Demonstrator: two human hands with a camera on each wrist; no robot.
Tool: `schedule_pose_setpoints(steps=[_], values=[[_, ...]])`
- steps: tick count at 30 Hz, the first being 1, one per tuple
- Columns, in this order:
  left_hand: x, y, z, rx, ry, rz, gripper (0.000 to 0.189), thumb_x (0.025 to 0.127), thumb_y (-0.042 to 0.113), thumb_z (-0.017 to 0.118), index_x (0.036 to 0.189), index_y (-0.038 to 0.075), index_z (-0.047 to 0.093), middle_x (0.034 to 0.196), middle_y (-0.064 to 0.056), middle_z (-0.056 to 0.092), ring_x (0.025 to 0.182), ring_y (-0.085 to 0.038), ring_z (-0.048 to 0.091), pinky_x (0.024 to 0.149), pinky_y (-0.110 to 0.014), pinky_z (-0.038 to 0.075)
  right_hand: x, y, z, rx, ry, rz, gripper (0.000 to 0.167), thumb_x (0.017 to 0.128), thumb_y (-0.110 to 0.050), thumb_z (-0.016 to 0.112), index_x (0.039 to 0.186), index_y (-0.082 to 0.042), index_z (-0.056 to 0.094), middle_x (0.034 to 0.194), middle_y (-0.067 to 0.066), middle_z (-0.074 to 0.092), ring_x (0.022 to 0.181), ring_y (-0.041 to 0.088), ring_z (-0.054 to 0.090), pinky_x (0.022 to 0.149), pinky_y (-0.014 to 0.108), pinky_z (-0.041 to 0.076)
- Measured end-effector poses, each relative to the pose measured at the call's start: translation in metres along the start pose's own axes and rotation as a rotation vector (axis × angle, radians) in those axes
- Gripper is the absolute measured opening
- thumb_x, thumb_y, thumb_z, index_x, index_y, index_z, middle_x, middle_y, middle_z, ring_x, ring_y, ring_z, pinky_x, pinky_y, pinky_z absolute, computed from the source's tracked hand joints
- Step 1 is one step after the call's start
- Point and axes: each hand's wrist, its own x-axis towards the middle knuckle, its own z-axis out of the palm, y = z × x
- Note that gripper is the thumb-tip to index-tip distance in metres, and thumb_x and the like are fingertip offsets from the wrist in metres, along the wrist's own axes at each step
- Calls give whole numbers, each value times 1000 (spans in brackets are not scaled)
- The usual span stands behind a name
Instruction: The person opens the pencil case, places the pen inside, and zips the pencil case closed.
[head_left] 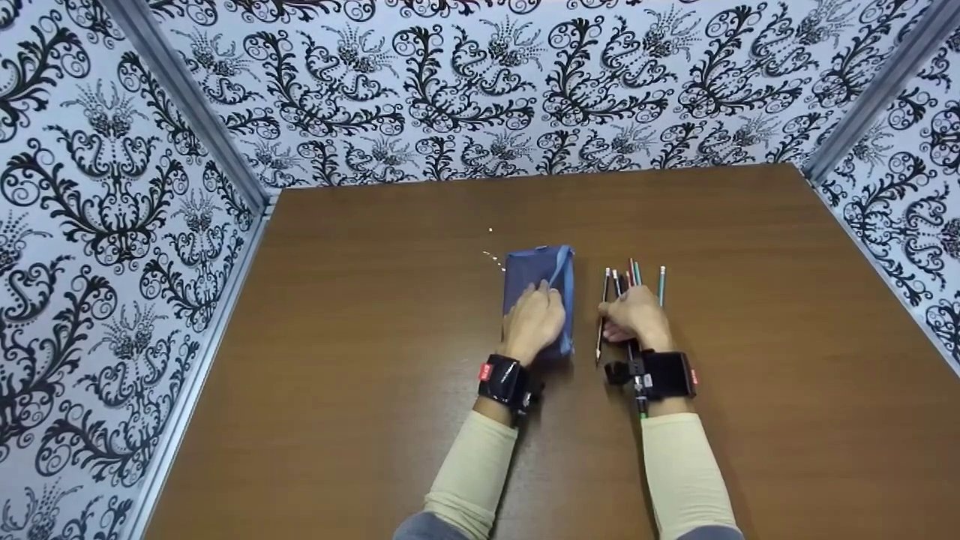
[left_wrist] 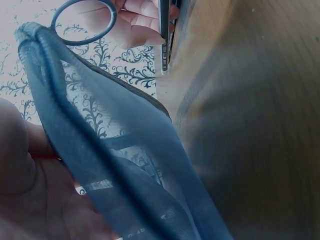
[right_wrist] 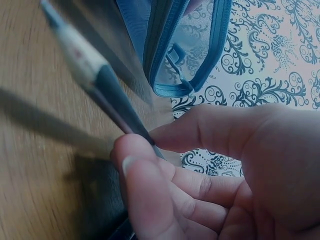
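Note:
A blue mesh zip pouch [head_left: 531, 270] lies on the table, and my left hand [head_left: 535, 319] holds it from above. In the left wrist view the sheer pouch [left_wrist: 115, 150] crosses in front of the palm, with the thumb at its side. The pouch's zipped mouth [right_wrist: 172, 50] gapes toward my right hand. Just right of the pouch, my right hand [head_left: 637, 315] pinches a dark pencil [right_wrist: 115, 97] between thumb and fingers, its sharpened tip toward me. Several other pencils [head_left: 631, 271] lie under and beyond this hand, partly hidden by it.
One green pencil [head_left: 662, 283] lies a little apart on the right. Small pale bits [head_left: 495, 259] are scattered left of the pouch. The brown table [head_left: 360, 315] is bordered by patterned walls [head_left: 480, 97] at the back and sides.

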Motion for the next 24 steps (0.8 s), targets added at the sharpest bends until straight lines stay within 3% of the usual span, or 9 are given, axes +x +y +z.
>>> schedule_pose_setpoints(steps=[17,24], values=[[0,0,-1,-7,-6,15,54,106,32,26,149,5,43,154,-17,41,142,-30,40,114,-46,34,0,1,-2,31,7,-3,15,95,-10,55,92,5,59,55,3,61,46,9,63,52,24,56],[0,-1,-1,-5,-3,19,54,106,32,26,149,4,43,153,-16,42,142,-29,41,114,-45,34,0,0,-3,45,30,-18,18,96,-11,55,84,3,60,53,0,59,45,8,62,51,23,56]])
